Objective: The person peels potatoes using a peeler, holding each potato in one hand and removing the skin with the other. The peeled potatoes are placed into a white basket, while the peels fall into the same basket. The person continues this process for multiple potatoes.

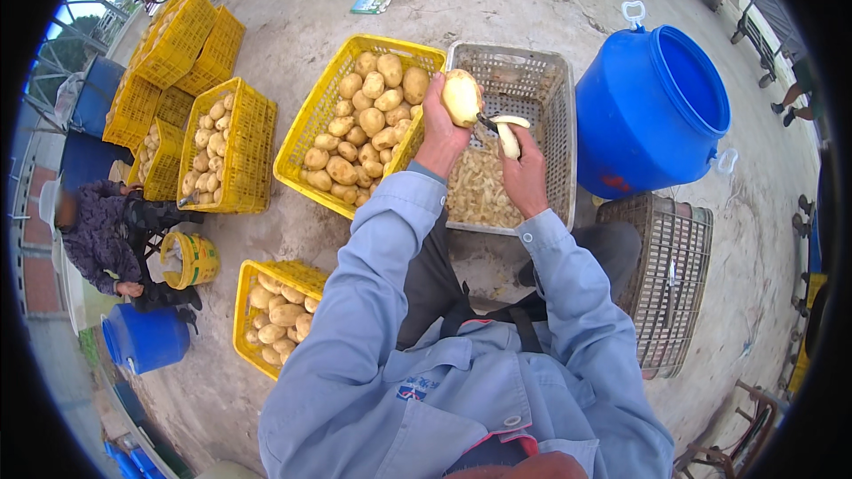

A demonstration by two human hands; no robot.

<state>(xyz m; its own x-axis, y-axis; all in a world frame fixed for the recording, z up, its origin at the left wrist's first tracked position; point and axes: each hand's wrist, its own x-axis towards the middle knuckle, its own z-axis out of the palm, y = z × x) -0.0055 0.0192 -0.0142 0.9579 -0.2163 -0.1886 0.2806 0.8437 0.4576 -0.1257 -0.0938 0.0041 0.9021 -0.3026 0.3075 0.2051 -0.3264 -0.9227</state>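
My left hand [442,123] holds a partly peeled potato [462,98], pale where its skin is off and brown at the top end. In my right hand [526,173] is a peeler [489,122] with a dark head and a pale handle; the head is at the potato's lower right side. Both hands are over a grey plastic crate [566,146], which has potato peelings [480,193] heaped at its near end. Beside it on the left, a yellow plastic crate [319,97] holds many unpeeled potatoes [371,121].
A large blue barrel [639,120] stands right of the grey crate, with a slatted crate [665,286] nearer me. Left are a smaller yellow potato crate [256,273], stacked yellow crates [180,40], a yellow bucket [203,261], a blue drum [150,339] and a seated person [100,233].
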